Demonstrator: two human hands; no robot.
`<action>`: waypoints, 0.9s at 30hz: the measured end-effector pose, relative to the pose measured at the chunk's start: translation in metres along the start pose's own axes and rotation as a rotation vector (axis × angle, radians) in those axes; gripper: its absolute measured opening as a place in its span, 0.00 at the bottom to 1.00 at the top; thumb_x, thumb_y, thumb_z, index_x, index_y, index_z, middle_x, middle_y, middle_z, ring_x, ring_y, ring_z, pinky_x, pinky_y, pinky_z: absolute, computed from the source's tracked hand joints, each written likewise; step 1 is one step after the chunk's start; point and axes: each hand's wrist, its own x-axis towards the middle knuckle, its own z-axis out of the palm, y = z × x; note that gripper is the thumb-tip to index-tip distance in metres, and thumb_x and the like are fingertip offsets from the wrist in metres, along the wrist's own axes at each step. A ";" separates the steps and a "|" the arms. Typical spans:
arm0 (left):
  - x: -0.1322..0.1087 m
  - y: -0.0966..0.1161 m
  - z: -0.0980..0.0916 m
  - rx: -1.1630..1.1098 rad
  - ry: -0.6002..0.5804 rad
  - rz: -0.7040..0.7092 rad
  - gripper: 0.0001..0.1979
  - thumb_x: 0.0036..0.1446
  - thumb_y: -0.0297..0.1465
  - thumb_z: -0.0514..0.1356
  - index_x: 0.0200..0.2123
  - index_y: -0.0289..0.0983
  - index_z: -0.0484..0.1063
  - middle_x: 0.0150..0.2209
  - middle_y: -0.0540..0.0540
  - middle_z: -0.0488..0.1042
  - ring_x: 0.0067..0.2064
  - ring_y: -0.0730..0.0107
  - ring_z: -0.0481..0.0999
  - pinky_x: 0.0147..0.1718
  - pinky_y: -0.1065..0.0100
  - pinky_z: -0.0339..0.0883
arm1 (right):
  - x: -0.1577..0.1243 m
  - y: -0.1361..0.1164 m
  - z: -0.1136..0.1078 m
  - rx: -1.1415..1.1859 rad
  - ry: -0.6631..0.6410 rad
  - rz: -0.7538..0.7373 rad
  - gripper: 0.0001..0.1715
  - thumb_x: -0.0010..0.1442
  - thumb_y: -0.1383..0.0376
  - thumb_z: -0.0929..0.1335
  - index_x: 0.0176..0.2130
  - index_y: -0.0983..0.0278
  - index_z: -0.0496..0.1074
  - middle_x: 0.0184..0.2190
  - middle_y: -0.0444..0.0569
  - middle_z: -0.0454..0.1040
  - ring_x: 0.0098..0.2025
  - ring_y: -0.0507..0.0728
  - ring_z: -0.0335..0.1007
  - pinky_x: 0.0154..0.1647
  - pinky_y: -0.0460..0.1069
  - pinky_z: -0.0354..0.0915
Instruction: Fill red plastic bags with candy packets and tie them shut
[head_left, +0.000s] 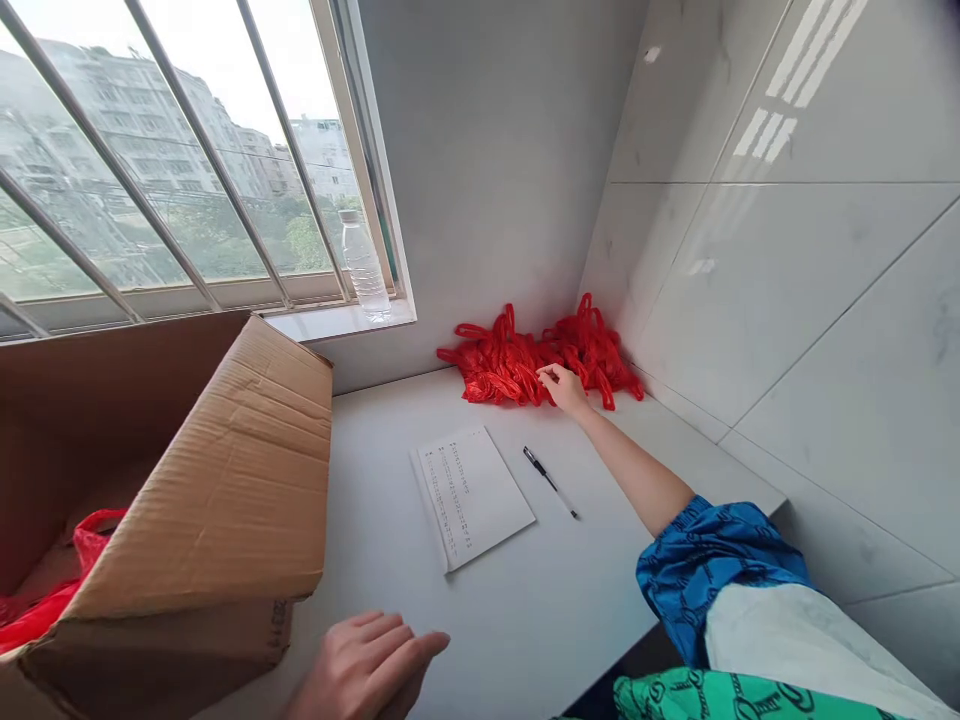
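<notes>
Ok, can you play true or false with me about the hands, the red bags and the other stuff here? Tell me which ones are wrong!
1. The right hand is at the red bags. True.
2. The clear bottle stands on the windowsill. True.
3. The pen lies on top of the paper. False: the pen lies beside the paper, on the white table.
4. The left hand is closer to the cardboard box than to the red bags. True.
5. The cardboard box is taped shut. False: it is open, with something red inside.
6. The right hand is inside the cardboard box. False: it is over at the red bags.
</notes>
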 end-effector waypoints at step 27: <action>0.014 -0.030 0.079 -0.300 -0.161 -0.234 0.12 0.65 0.26 0.51 0.41 0.39 0.74 0.25 0.51 0.75 0.24 0.75 0.71 0.26 0.75 0.62 | 0.009 -0.073 0.095 -0.120 -0.118 0.032 0.12 0.64 0.61 0.65 0.46 0.63 0.72 0.50 0.55 0.74 0.51 0.60 0.70 0.55 0.56 0.62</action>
